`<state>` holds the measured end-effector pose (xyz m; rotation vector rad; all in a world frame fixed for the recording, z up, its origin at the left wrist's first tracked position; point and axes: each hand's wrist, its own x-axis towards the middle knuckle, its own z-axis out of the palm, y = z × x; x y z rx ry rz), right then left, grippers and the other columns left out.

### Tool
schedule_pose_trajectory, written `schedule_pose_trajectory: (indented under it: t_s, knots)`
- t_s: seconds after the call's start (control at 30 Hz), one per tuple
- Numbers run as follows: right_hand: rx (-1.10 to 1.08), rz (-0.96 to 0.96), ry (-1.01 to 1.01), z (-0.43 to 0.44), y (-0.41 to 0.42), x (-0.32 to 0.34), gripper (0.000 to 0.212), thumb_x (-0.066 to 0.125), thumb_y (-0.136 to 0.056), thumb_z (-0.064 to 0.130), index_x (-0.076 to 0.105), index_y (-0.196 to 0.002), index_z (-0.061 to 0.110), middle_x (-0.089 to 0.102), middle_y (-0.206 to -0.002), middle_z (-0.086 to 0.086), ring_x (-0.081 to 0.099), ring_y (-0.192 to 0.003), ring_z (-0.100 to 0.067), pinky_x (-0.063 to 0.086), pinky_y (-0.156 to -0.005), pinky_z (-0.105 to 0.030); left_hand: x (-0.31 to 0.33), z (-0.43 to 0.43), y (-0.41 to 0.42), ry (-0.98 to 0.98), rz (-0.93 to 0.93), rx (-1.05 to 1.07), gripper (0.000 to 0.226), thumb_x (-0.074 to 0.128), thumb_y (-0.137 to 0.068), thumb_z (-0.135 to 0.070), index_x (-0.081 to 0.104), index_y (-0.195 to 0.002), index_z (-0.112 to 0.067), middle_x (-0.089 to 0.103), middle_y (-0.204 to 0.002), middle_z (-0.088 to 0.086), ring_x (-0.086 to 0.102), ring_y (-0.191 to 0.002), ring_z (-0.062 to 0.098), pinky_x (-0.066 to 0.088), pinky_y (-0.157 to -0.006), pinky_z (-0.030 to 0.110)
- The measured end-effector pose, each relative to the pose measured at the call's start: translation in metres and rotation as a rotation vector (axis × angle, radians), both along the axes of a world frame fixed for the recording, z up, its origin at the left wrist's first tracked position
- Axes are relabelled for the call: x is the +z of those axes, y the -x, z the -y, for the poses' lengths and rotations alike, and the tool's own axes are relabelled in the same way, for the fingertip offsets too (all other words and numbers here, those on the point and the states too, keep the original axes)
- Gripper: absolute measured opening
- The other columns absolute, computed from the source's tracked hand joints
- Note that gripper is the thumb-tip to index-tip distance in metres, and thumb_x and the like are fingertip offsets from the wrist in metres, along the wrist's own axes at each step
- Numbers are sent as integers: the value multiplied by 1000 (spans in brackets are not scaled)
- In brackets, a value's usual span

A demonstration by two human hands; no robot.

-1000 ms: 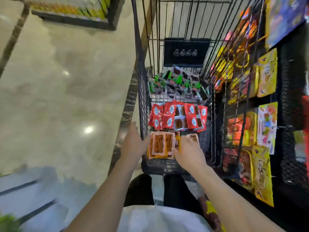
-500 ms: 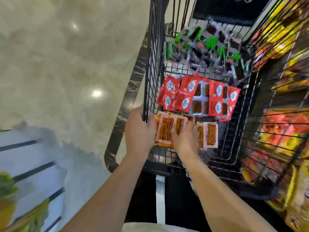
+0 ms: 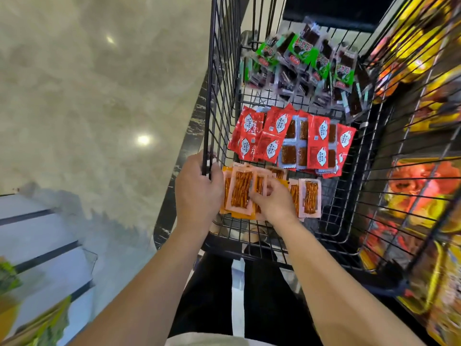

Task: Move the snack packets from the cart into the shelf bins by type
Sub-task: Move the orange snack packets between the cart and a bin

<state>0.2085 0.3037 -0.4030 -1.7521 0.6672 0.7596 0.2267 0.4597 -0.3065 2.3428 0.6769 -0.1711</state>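
Observation:
A black wire cart (image 3: 212, 71) holds three groups of snack packets. Green and dark packets (image 3: 311, 61) lie at the far end, with red packets (image 3: 274, 136) in the middle. Nearest me are orange stick-snack packets (image 3: 240, 191), and two more of them (image 3: 310, 197) lie to the right. My left hand (image 3: 198, 191) grips the cart's near-left corner wire, its thumb side against the orange stack. My right hand (image 3: 273, 201) is inside the cart, fingers curled on the orange packets beside the left hand. Its fingertips are partly hidden among the packets.
Wire shelf bins (image 3: 424, 186) with yellow and orange snack bags stand close on the right of the cart. A shiny marble floor (image 3: 99, 108) stretches to the left. A white shelf edge (image 3: 45, 245) with green and yellow packs sits at lower left.
My right hand slid left from the right-hand orange packets onto the stack beside my left hand. The view dropped closer over the cart. My left hand stayed at the cart corner.

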Motion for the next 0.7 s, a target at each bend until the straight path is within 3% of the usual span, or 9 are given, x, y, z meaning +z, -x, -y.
schedule_pose_trajectory:
  t_s: [0.13,0.2,0.23,0.3,0.37,0.43,0.53,0.6,0.7]
  knots:
    - [-77,14,-112,24,1,29,22,77,-93,21,68,-105,37,76,-100,11,72,-82,3,58,-58,-19,7,1,-2,44,-19,2,19,61,-104,-34,68,-117,-23,70,-106,-5,61,-87,4,41,-69,7]
    - [-103,38,-152,37,2,48,23,79,-91,20,71,-107,35,77,-101,14,72,-91,2,57,-67,-18,18,4,-3,117,-54,19,25,63,-101,-39,66,-122,-25,70,-112,-5,63,-101,8,54,-88,21]
    - [-117,52,-174,43,3,58,24,80,-90,20,71,-108,35,77,-102,17,72,-93,2,57,-70,-17,24,5,-2,147,-69,30,32,66,-99,-41,62,-128,-26,68,-119,-8,63,-111,10,55,-97,30]
    - [-128,73,-226,55,3,75,27,81,-89,21,72,-111,32,77,-105,16,73,-98,-1,58,-77,-23,42,8,6,147,6,26,52,70,-94,-48,53,-140,-31,57,-133,-21,56,-127,10,51,-106,34]
    - [-120,88,-284,66,5,90,30,81,-88,22,72,-115,30,78,-109,12,74,-100,-7,62,-75,-27,62,15,18,96,159,-26,62,71,-88,-56,46,-141,-38,40,-125,-37,49,-129,9,48,-103,32]
    - [-107,98,-354,73,7,103,31,81,-86,24,71,-115,30,78,-110,8,76,-100,-13,64,-73,-32,74,26,29,110,218,-100,64,72,-82,-60,43,-137,-46,38,-123,-34,49,-123,5,50,-96,28]
    - [-111,141,-468,79,11,114,29,80,-87,19,74,-115,26,78,-114,2,75,-104,-19,63,-78,-31,74,50,32,366,21,-76,67,71,-74,-71,35,-130,-63,45,-125,-37,49,-115,-16,48,-81,16]
    - [-106,156,-522,78,15,116,28,79,-89,17,75,-115,26,77,-115,-2,75,-106,-23,63,-81,-34,63,58,29,508,-133,-40,62,75,-77,-69,39,-126,-58,56,-120,-35,52,-107,-26,47,-80,15]
    - [-140,157,-517,71,20,113,33,81,-86,22,71,-117,20,77,-113,-7,76,-103,-28,64,-82,-45,43,59,26,725,-245,22,35,77,-88,-55,62,-118,-43,73,-107,-27,70,-98,-9,57,-72,17]
